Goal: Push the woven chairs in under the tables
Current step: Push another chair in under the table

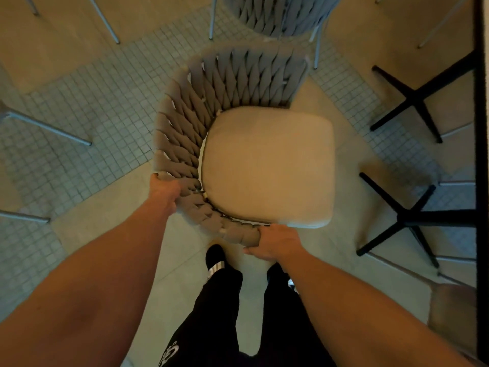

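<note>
A woven chair [206, 102] with a curved grey rope back and a beige seat cushion [267, 165] stands on the floor right in front of me. My left hand [164, 190] grips the top rim of the woven back on its left side. My right hand [275, 243] grips the near end of that rim, beside the cushion's front corner. The seat opens toward the right, facing a dark table edge [480, 154] with two black cross-shaped bases [415, 98] [407, 221] beneath it.
A second woven chair [280, 14] stands just beyond, at the top. Thin metal chair legs [53, 131] stick in from the left and upper left. My feet [215, 256] are close behind the chair. The floor mixes small mosaic tiles and plain slabs.
</note>
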Demonstrator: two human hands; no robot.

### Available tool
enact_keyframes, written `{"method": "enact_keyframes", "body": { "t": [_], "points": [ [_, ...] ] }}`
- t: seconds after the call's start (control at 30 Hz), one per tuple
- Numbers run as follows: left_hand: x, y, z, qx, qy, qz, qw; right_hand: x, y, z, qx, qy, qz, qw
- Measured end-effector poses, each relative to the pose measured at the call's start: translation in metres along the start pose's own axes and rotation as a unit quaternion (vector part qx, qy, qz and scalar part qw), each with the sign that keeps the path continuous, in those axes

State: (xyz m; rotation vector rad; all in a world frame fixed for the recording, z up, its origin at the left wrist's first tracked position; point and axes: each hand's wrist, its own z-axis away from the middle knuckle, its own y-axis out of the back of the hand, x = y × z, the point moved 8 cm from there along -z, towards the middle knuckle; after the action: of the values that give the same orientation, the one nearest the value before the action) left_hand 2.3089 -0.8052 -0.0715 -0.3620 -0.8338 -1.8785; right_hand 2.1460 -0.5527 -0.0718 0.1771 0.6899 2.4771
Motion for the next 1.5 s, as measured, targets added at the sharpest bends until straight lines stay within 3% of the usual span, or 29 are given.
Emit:
{"method": "enact_keyframes", "body": {
  "t": [0.23,0.4,0.63,0.83,1.0,1.33,1.5],
  "points": [
    [-0.001,0.003,-0.013,-0.058,0.030,-0.038,0.997,-0.006,-0.009,-0.001,-0.011,-0.043,-0.048,0.998],
    [0.002,0.012,-0.009,-0.070,0.034,-0.066,0.995,-0.008,-0.008,0.007,-0.025,-0.029,-0.118,0.992],
    [0.026,0.031,0.024,-0.079,-0.062,-0.202,0.974,-0.014,0.019,0.027,0.013,-0.026,-0.158,0.987],
    [0.052,0.043,0.048,-0.097,-0.194,-0.344,0.914,-0.024,0.046,0.031,0.040,-0.007,-0.173,0.984],
    [0.062,0.057,0.066,-0.110,-0.231,-0.373,0.892,-0.042,0.067,0.035,0.050,0.022,-0.165,0.985],
    [0.073,0.108,0.039,-0.104,-0.220,-0.396,0.885,-0.101,0.092,0.038,0.062,0.035,-0.157,0.985],
    [0.093,0.120,0.016,-0.148,-0.246,-0.421,0.861,-0.137,0.094,0.030,0.049,0.005,-0.187,0.981]
  ]
}}
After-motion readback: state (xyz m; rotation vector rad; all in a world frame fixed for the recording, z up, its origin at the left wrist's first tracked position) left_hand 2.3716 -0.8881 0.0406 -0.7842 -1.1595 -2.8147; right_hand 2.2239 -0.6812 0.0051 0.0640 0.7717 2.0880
